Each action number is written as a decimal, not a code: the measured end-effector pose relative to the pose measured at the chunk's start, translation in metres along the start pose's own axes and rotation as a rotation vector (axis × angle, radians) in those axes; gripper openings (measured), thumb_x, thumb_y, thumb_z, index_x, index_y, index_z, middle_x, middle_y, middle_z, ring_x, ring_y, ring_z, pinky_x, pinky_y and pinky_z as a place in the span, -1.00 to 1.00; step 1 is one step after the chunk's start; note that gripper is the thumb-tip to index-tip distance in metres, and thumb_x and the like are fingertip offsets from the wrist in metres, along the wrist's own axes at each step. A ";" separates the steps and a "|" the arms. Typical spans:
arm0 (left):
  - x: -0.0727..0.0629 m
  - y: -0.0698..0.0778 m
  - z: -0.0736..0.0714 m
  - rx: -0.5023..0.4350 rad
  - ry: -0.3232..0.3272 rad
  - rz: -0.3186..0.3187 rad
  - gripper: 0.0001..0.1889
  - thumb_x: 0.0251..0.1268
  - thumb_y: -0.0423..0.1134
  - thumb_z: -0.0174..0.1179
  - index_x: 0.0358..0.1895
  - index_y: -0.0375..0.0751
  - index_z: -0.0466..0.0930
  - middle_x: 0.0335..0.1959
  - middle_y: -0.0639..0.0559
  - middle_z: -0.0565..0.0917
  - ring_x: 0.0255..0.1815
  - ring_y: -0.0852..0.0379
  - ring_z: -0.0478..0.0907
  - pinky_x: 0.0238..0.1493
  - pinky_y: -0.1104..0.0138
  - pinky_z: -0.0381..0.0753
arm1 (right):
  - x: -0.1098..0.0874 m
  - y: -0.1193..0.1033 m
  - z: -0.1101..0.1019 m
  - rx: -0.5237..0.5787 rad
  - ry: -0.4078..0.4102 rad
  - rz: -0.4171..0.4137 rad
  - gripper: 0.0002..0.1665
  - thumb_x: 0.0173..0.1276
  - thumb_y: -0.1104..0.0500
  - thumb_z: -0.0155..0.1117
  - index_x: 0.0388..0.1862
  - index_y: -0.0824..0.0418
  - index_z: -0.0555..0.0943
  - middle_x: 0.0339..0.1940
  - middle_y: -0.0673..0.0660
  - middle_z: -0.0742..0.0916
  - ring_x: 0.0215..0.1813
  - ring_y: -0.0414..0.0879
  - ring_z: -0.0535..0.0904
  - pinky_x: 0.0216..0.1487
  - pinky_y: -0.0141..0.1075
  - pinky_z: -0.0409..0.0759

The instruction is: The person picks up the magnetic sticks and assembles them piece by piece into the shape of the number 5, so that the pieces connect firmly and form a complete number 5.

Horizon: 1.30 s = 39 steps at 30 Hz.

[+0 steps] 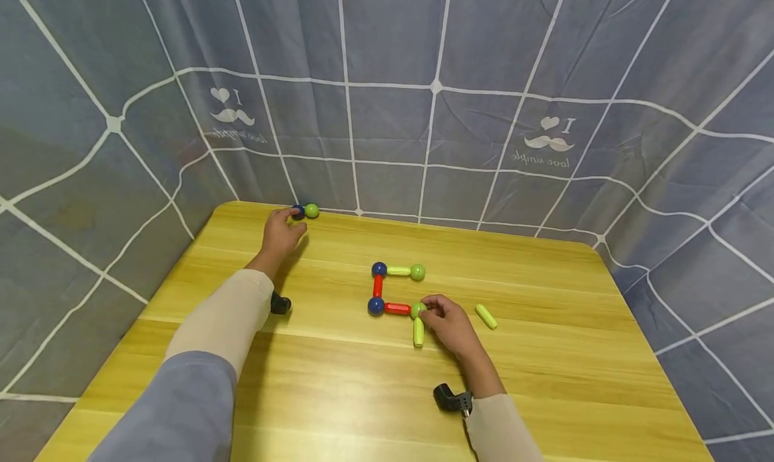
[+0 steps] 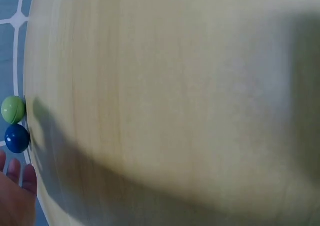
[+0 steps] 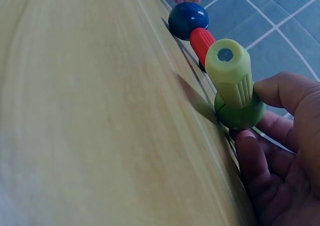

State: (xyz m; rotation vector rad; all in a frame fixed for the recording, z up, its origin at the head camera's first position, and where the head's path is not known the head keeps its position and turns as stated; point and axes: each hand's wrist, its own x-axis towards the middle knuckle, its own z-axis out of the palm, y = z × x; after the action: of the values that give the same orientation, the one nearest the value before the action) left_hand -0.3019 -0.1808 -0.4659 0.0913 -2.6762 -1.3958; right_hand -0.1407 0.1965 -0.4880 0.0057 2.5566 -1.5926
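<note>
My right hand [image 1: 450,324] pinches a green ball [image 3: 240,111] between thumb and fingers. A yellow-green rod [image 3: 230,70] and a red rod [image 1: 397,309] join that ball. The red rod leads to a blue ball [image 1: 376,306], from which a second red rod [image 1: 377,286] runs to another blue ball [image 1: 379,269]. From there a yellow-green rod [image 1: 399,271] ends in a second green ball [image 1: 418,272]. At the back left, my left hand [image 1: 282,235] reaches toward a loose blue ball [image 2: 17,138] beside a green ball [image 2: 13,109], its fingers loosely extended.
A loose yellow-green rod [image 1: 486,316] lies on the wooden table [image 1: 544,368], right of my right hand. A grey curtain [image 1: 393,126] with white lines hangs behind the table and along its sides. The left-hand pair of balls sits close to the back edge.
</note>
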 end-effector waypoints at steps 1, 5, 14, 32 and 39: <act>0.001 0.000 0.001 0.009 -0.009 -0.013 -0.43 0.36 -0.27 0.13 0.40 -0.42 0.34 0.37 -0.44 0.24 0.37 -0.36 0.23 0.36 -0.08 0.25 | 0.000 0.000 0.000 0.001 0.000 -0.001 -0.72 0.38 0.18 0.30 0.04 0.19 0.64 -0.27 0.07 0.66 -0.22 -0.07 0.51 -0.24 -0.26 0.47; 0.001 -0.001 0.002 0.061 -0.054 -0.058 -0.34 0.36 -0.25 0.14 0.47 -0.42 0.20 0.42 -0.47 0.12 0.40 -0.38 0.18 0.38 -0.09 0.21 | -0.002 -0.001 -0.001 0.003 -0.007 -0.004 -0.72 0.38 0.18 0.29 0.04 0.20 0.63 -0.28 0.07 0.66 -0.23 -0.07 0.51 -0.27 -0.28 0.47; 0.017 -0.004 -0.004 0.245 -0.179 0.012 -0.15 0.33 -0.21 0.11 0.57 -0.36 -0.13 0.40 -0.56 0.05 0.39 -0.47 0.11 0.38 -0.16 0.16 | 0.001 -0.003 -0.005 0.000 0.003 -0.010 -0.72 0.38 0.18 0.30 0.04 0.19 0.64 -0.27 0.06 0.67 -0.20 -0.07 0.53 -0.21 -0.24 0.48; 0.012 -0.021 -0.010 0.217 -0.187 0.046 -0.32 0.31 -0.29 0.05 0.45 -0.49 0.10 0.29 -0.51 0.30 0.31 -0.42 0.25 0.32 -0.17 0.22 | -0.004 0.000 -0.001 0.019 0.012 -0.020 -0.71 0.40 0.17 0.30 0.06 0.21 0.64 -0.27 0.03 0.67 -0.22 -0.11 0.51 -0.26 -0.29 0.46; 0.007 -0.030 -0.009 0.137 -0.141 0.063 -0.27 0.38 -0.22 0.13 0.52 -0.39 0.05 0.30 -0.48 0.30 0.31 -0.39 0.27 0.33 -0.17 0.23 | -0.003 0.001 -0.002 0.012 0.005 -0.023 -0.72 0.39 0.16 0.30 0.04 0.20 0.64 -0.26 0.05 0.68 -0.19 -0.10 0.54 -0.18 -0.26 0.49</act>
State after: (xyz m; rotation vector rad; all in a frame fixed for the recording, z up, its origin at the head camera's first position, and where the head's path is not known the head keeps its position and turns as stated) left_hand -0.3074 -0.2061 -0.4846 -0.0820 -2.8602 -1.2435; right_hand -0.1383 0.1987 -0.4877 -0.0184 2.5600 -1.6176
